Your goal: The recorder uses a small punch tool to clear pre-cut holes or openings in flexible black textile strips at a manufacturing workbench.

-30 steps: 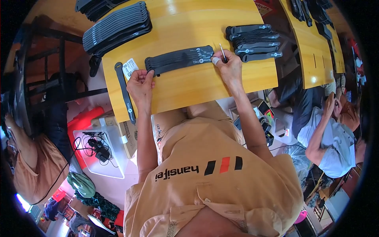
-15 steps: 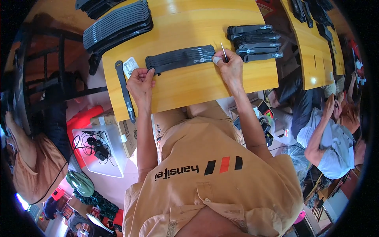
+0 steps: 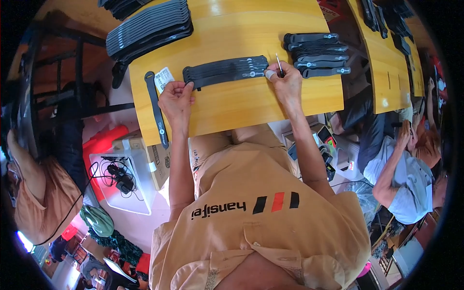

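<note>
A fanned stack of dark grey fabric straps [image 3: 220,72] lies across the table in front of me. My left hand [image 3: 176,102] pinches its near left corner between thumb and fingers. At the right end, my right hand [image 3: 289,91] is closed around a slim pointed tool [image 3: 279,63] with a silvery tip; its exact kind is hard to make out. White tape wraps one digit of that hand, which touches the straps' end. Left of my left hand lies a single strap [image 3: 157,108] with a looped end, beside a white printed label [image 3: 164,77].
A tall pile of straps [image 3: 150,30] sits at the far left of the yellow wooden table [image 3: 232,113]. Bundled straps [image 3: 316,54] are stacked to the right. Below the table's left side stands a clear bin [image 3: 137,193] with black cables. Other people sit on both sides.
The view has shifted slightly, moving the table and straps a little to the right in the picture. Both hands keep their places at the stack's ends.
</note>
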Tool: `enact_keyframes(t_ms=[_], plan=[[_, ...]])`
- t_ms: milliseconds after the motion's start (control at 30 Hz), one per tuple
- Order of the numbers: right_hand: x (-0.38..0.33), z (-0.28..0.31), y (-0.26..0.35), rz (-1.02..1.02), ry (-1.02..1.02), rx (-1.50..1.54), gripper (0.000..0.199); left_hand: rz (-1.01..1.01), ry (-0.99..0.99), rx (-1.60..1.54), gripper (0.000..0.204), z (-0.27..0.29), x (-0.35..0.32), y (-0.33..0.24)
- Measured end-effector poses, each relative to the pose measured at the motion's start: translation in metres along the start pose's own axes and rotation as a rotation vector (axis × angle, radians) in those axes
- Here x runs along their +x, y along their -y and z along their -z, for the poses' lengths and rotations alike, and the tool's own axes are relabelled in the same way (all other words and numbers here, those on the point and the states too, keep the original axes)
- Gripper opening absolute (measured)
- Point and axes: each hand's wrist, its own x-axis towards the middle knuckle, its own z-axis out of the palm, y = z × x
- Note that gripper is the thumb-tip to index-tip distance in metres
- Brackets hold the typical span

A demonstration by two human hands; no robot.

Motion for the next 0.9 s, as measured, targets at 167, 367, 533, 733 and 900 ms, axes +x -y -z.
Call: enact_keyframes(t_ms=[167,367,533,733,900], plan=[[0.0005,-0.0027,0.0008,0.022,-0.031,0.020,0.005,-0.007,-0.016,0.041,0.013,0.0013,0.0001,0.0010],[0.0010,-0.0017,0.0007,0.038,-0.034,-0.009,0.005,0.001,-0.019,0.045,0.014,-0.0001,-0.0001,-0.0009],[0.0013,-0.0013,0.0036,0.021,-0.036,-0.008,0.005,-0.013,-0.016,0.043,0.014,-0.0001,0.0001,-0.0004],[0.0028,-0.0023,0.0017,0.025,-0.043,-0.048,0.006,-0.024,-0.004,0.022,0.014,-0.0004,0.0016,0.0012],[0.0027,-0.0038,-0.0009,0.000,-0.036,-0.044,0.006,-0.056,-0.023,0.112,0.014,-0.0008,-0.0006,-0.0012]])
